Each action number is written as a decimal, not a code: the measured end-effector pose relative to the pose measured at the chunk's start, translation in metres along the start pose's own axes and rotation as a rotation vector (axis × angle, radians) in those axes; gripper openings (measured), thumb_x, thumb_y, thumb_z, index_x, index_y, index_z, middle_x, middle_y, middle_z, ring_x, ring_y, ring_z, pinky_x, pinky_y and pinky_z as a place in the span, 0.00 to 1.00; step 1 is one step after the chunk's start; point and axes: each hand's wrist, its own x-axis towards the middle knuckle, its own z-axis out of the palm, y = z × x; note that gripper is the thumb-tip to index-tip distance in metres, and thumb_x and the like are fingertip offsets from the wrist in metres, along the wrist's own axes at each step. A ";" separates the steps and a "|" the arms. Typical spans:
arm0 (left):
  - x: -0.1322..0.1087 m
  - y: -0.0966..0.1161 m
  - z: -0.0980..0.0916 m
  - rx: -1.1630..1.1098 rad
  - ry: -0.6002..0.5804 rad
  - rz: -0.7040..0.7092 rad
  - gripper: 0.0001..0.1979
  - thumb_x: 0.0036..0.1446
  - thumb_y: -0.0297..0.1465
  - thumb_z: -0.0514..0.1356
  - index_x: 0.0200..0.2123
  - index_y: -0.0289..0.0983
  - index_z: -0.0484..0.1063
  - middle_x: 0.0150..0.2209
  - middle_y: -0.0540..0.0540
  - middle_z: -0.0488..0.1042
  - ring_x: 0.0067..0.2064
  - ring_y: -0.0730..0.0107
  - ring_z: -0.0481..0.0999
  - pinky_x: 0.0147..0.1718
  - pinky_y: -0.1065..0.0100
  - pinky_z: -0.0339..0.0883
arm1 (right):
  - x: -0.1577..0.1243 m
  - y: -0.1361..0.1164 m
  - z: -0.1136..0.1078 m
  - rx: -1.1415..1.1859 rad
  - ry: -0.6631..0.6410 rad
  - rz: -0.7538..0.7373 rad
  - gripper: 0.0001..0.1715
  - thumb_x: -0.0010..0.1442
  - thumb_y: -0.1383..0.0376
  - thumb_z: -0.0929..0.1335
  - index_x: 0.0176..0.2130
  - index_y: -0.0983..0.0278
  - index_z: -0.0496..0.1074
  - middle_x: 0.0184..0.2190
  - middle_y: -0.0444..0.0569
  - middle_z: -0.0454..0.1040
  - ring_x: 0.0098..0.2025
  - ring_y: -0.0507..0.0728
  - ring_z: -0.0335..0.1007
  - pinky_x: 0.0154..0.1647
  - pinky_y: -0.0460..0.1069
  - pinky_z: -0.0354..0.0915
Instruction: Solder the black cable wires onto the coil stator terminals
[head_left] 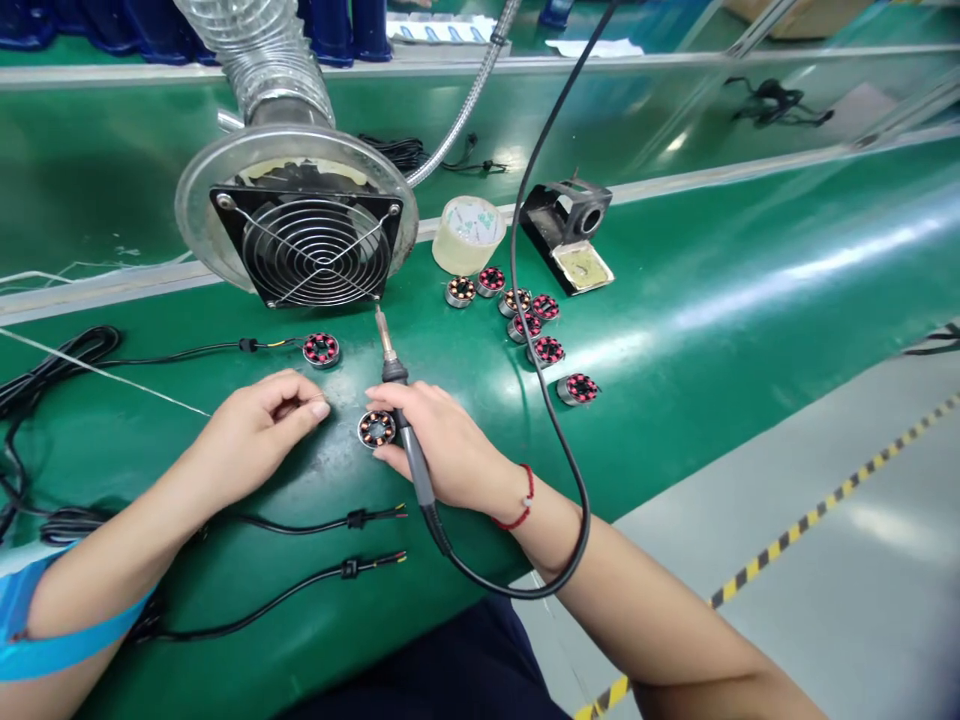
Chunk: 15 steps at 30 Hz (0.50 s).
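My right hand [457, 445] is wrapped round a soldering iron [416, 460], whose metal tip points up toward the fan. The same hand's thumb and forefinger are at a small motor stator [376, 430] with copper windings. My left hand [259, 430] is closed in a pinch to the left of that stator. A thin, pale solder wire [105, 371] runs from the left edge to the back of this hand. Just beyond my left fingers, a red-wound stator [321, 350] lies on the green mat, joined to a black cable [187, 352].
A fume fan [322, 250] on a flexible duct stands ahead. Behind the iron's cord are several stators [546, 350], a tape roll [470, 235] and an iron stand [577, 235] with a sponge. Two cable ends [352, 568] [356, 519] lie near the front.
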 end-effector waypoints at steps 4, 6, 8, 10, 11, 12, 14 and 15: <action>-0.006 0.003 0.006 0.073 -0.080 0.094 0.17 0.62 0.45 0.57 0.32 0.40 0.77 0.34 0.48 0.76 0.34 0.65 0.74 0.34 0.65 0.66 | 0.001 -0.003 -0.002 -0.007 -0.020 0.000 0.33 0.66 0.67 0.72 0.66 0.66 0.61 0.55 0.57 0.78 0.55 0.63 0.72 0.56 0.58 0.68; -0.008 0.005 0.008 0.084 -0.103 0.162 0.16 0.63 0.43 0.56 0.30 0.40 0.76 0.33 0.48 0.75 0.34 0.65 0.75 0.36 0.64 0.67 | 0.001 -0.006 -0.001 -0.015 -0.012 0.014 0.32 0.67 0.66 0.72 0.66 0.66 0.62 0.54 0.56 0.79 0.54 0.63 0.72 0.56 0.59 0.68; -0.009 0.006 0.008 0.076 -0.094 0.205 0.15 0.64 0.40 0.56 0.30 0.40 0.76 0.32 0.49 0.75 0.34 0.66 0.75 0.37 0.65 0.67 | 0.002 -0.008 -0.001 -0.015 -0.010 0.034 0.31 0.68 0.66 0.71 0.66 0.65 0.63 0.53 0.55 0.79 0.53 0.62 0.72 0.56 0.58 0.68; -0.008 0.007 0.006 0.046 -0.038 0.194 0.13 0.63 0.40 0.58 0.30 0.41 0.76 0.32 0.49 0.76 0.34 0.66 0.75 0.38 0.65 0.67 | 0.003 -0.009 -0.001 -0.017 -0.022 0.043 0.30 0.68 0.66 0.71 0.66 0.64 0.63 0.53 0.54 0.79 0.53 0.62 0.72 0.56 0.58 0.69; -0.006 0.007 0.005 0.027 0.011 0.161 0.12 0.62 0.40 0.58 0.30 0.41 0.76 0.32 0.49 0.76 0.34 0.65 0.75 0.38 0.65 0.67 | 0.004 -0.010 -0.001 -0.019 -0.032 0.043 0.30 0.68 0.67 0.71 0.66 0.64 0.63 0.53 0.54 0.79 0.53 0.62 0.73 0.56 0.58 0.69; -0.005 0.006 0.005 0.011 0.065 0.117 0.12 0.61 0.41 0.59 0.30 0.41 0.76 0.32 0.49 0.76 0.34 0.65 0.74 0.38 0.64 0.67 | 0.004 -0.010 -0.001 -0.021 -0.040 0.043 0.30 0.68 0.67 0.71 0.66 0.64 0.63 0.53 0.54 0.79 0.53 0.62 0.73 0.56 0.58 0.69; -0.002 0.006 0.006 0.004 0.135 0.038 0.13 0.59 0.43 0.60 0.33 0.41 0.77 0.33 0.48 0.77 0.35 0.63 0.74 0.37 0.64 0.67 | 0.004 -0.011 -0.001 -0.023 -0.051 0.042 0.31 0.68 0.67 0.71 0.66 0.64 0.63 0.53 0.54 0.80 0.52 0.61 0.73 0.55 0.58 0.69; 0.000 0.006 0.007 0.014 0.129 0.025 0.14 0.58 0.44 0.60 0.34 0.41 0.78 0.33 0.48 0.77 0.35 0.62 0.75 0.37 0.63 0.67 | 0.004 -0.010 -0.001 -0.021 -0.052 0.038 0.31 0.68 0.68 0.71 0.67 0.64 0.63 0.53 0.54 0.80 0.52 0.61 0.73 0.56 0.58 0.69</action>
